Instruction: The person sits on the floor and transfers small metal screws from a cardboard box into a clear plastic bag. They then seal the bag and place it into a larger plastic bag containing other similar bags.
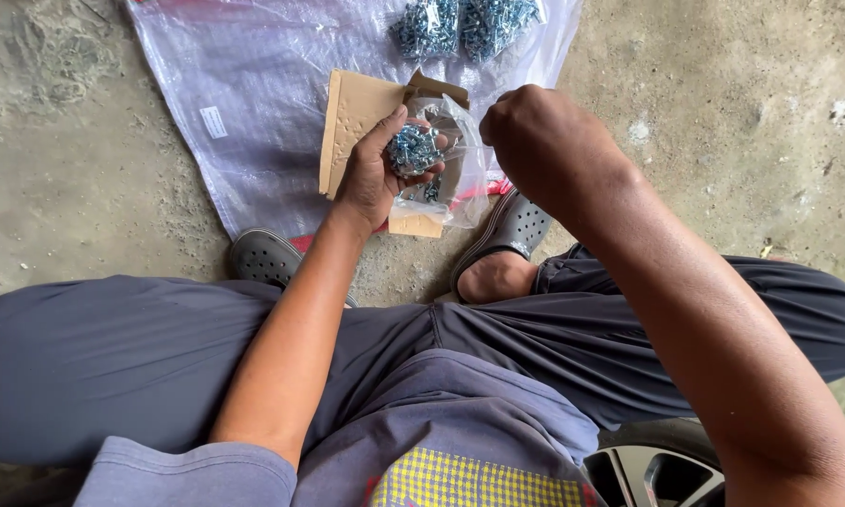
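Note:
My left hand (pixel 377 174) cups a small heap of silvery screws (pixel 413 148) in its palm, held above an open brown cardboard box (pixel 357 117). A clear plastic bag (pixel 460 160) hangs between my two hands. My right hand (pixel 540 141) is closed, knuckles toward the camera, pinching the bag's upper edge; what lies inside its fingers is hidden. A few more screws show low inside the bag.
A large clear plastic sheet (pixel 253 94) is spread on the concrete floor, with a pile of screws (pixel 464 23) at its far edge. My legs in grey trousers and dark clogs (pixel 267 255) sit below. A car wheel (pixel 657 469) shows at the bottom right.

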